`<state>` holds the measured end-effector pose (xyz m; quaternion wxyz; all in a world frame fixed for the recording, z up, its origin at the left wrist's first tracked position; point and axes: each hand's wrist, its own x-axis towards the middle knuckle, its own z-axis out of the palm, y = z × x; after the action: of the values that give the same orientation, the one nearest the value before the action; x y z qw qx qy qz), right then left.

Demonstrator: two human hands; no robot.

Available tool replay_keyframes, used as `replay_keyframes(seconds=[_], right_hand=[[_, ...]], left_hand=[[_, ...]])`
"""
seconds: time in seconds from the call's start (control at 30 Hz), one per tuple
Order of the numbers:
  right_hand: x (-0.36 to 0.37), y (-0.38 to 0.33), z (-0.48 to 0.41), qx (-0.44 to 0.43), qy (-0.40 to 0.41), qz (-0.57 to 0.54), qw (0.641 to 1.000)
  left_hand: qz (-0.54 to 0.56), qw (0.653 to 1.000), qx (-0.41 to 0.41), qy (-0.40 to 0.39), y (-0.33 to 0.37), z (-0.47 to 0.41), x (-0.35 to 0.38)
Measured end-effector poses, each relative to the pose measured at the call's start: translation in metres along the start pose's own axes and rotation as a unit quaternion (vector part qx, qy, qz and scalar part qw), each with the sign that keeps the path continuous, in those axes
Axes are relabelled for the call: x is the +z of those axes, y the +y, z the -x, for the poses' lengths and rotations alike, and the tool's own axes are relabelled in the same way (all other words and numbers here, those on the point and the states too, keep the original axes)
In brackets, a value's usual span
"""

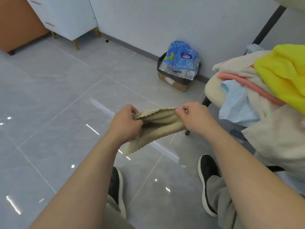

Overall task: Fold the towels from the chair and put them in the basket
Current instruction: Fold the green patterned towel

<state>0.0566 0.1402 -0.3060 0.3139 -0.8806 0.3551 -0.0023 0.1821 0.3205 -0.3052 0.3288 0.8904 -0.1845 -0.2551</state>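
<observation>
1. Fingertips are partly hidden in the head view. Those of the left hand (125, 123) sink into the folds of the beige towel (158, 128), and those of the right hand (193, 116) curl behind its far edge. The chair (212, 91) at right is cut off by the frame, and its seat is mostly buried under a yellow towel (283, 76), a light blue towel (236, 103) and a cream towel with a pink band (239, 68).
2. The beige towel hangs in the air above the floor, between the two hands and left of the chair. Its long axis runs left to right. The left fingers pinch its left end and the right thumb and forefinger pinch its right corner. Its loose lower part droops near and to the left.
3. The floor (66, 96) is glossy grey tile. At the far wall stands a cardboard box (175, 83) stuffed with a blue plastic bag (179, 58), and a white cabinet (66, 17) stands far left.
</observation>
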Motion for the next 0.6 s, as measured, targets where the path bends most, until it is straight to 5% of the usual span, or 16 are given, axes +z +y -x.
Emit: replay_keyframes(seconds=[0.43, 0.6], right_hand=[[-0.008, 0.016, -0.005, 0.075, 0.038, 0.049, 0.995], [-0.008, 0.015, -0.005, 0.102, 0.015, -0.034, 0.994]], left_hand=[[-0.048, 0.997, 0.051, 0.035, -0.002, 0.004, 0.001], [0.062, 0.996, -0.002, 0.065, 0.001, 0.007, 0.002]])
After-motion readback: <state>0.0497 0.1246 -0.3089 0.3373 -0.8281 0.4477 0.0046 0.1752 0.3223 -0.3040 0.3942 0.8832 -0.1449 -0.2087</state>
